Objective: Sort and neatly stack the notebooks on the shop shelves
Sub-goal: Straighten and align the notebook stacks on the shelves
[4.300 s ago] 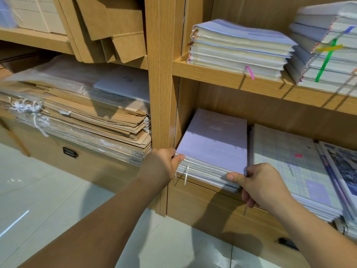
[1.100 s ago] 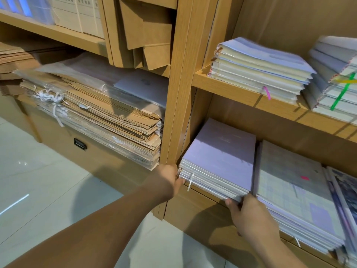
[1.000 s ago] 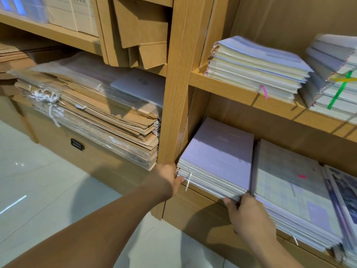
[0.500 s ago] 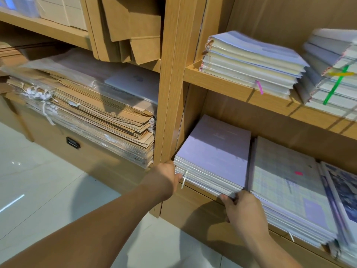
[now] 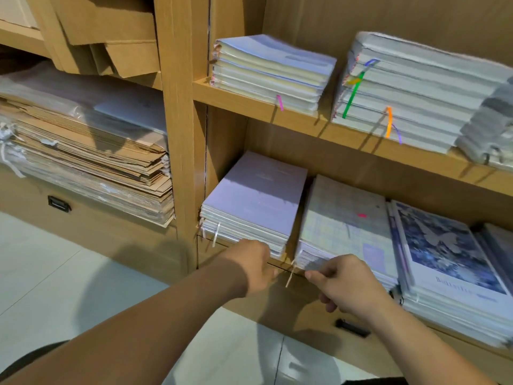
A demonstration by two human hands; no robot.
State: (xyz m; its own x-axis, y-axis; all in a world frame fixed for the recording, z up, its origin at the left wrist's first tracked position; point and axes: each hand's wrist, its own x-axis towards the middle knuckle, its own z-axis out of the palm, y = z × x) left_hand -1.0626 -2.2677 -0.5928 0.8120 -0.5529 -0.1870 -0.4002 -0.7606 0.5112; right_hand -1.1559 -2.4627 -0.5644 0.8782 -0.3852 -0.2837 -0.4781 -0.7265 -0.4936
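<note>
Lilac notebook stack [image 5: 258, 195] sits at lower shelf [image 5: 284, 263] left end, grid stack [image 5: 344, 226] just beside it. Left hand [image 5: 254, 263] curled at lilac stack's front right corner, right hand [image 5: 347, 284] curled at grid stack's front left corner. Can't tell if either grips.

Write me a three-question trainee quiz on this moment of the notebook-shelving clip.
1. True or false: the right hand is at the front left corner of the grid-patterned stack.
2. Which pile is the left hand closest to? A) the lilac-covered stack B) the butterfly-cover stack C) the brown paper bags
3. Fill in: the ribbon hanging from the leftmost stack on the upper shelf is ___.

Key: 1 true; 2 A; 3 pink.
</note>
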